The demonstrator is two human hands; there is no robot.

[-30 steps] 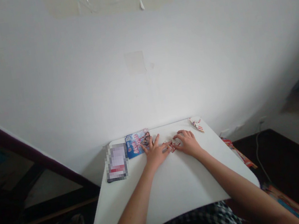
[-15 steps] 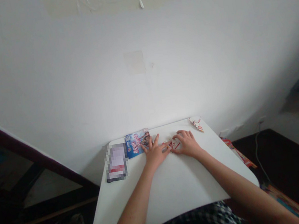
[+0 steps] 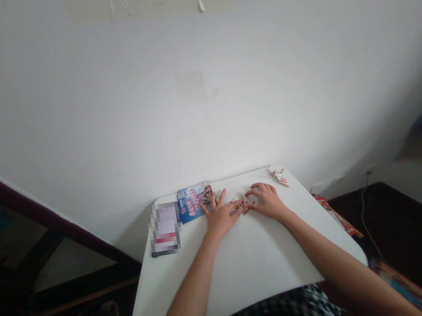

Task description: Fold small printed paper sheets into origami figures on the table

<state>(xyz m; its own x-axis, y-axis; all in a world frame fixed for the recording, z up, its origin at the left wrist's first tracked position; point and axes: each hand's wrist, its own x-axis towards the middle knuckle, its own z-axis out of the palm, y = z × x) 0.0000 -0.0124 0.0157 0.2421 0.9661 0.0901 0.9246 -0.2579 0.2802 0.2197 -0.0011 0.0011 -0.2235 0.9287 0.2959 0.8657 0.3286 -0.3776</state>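
A small piece of folded paper (image 3: 245, 205), white with red print, lies on the white table between my hands. My left hand (image 3: 220, 216) is spread flat, its thumb side reaching the paper's left edge. Its other fingers touch or overlap the blue printed booklet (image 3: 190, 206). At the paper's right side, my right hand (image 3: 269, 202) curls its fingers, with thumb and index finger on the paper. The fingertips partly cover the paper, so its exact shape is unclear. Farther back on the right lies another folded or crumpled white and red paper piece (image 3: 278, 175).
The white table (image 3: 259, 262) stands against a white wall (image 3: 284, 87). A blurred-out phone-like object (image 3: 165, 228) lies at its left edge. On the floor to the right are a red printed item (image 3: 336, 215), a cable (image 3: 364, 214) and a colourful box or book (image 3: 405, 282).
My right thumb has drawn in slightly over the folded paper, which shows a little differently between the fingers. My left hand has barely moved.
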